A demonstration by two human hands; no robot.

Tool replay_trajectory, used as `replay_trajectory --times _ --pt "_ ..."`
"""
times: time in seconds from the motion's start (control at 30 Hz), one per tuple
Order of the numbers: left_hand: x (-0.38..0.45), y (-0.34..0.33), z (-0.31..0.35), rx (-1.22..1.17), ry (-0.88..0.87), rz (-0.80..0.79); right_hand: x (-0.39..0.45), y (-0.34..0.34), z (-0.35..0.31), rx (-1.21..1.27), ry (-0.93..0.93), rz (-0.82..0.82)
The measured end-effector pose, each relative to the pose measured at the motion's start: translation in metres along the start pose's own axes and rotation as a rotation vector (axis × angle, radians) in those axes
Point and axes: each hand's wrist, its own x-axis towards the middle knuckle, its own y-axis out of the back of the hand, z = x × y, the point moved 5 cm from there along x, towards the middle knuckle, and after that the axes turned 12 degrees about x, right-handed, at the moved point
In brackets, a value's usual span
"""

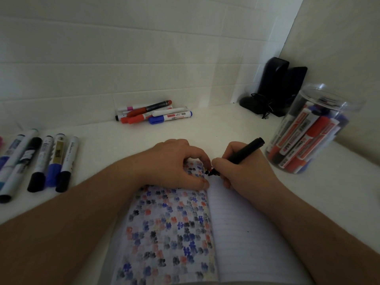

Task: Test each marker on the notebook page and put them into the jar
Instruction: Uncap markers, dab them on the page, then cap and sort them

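An open notebook (236, 233) lies in front of me; its left page is covered with blue, red and black marks, and its right page is lined and nearly blank. My right hand (244, 167) grips a black marker (244, 151) with its tip on the top of the right page, beside fresh black marks. My left hand (176, 163) presses down on the top of the left page, fingers curled near the marker tip; whether it holds a cap I cannot tell. A clear plastic jar (312, 130) at the right holds several red, blue and black markers.
A row of several markers (41, 161) lies on the white table at the left. A small pile of markers (156, 114) rests against the tiled back wall. Black objects with a cord (277, 89) stand in the back right corner behind the jar.
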Motion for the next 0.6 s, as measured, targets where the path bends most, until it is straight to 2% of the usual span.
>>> replay_trajectory --times 0.17,0.3,0.43,0.6 --pt "-0.001 0.004 -0.005 -0.066 0.046 0.127 0.000 0.009 -0.003 0.368 0.021 -0.072" --pt "-0.002 0.016 -0.008 -0.222 0.082 0.265 -0.001 0.017 -0.006 0.617 -0.083 -0.087" --pt "-0.004 0.022 -0.007 -0.329 0.070 0.337 -0.002 0.017 -0.006 0.768 -0.136 -0.084" --pt "-0.009 0.028 -0.003 -0.317 0.070 0.404 -0.001 0.017 -0.008 0.850 -0.150 -0.033"
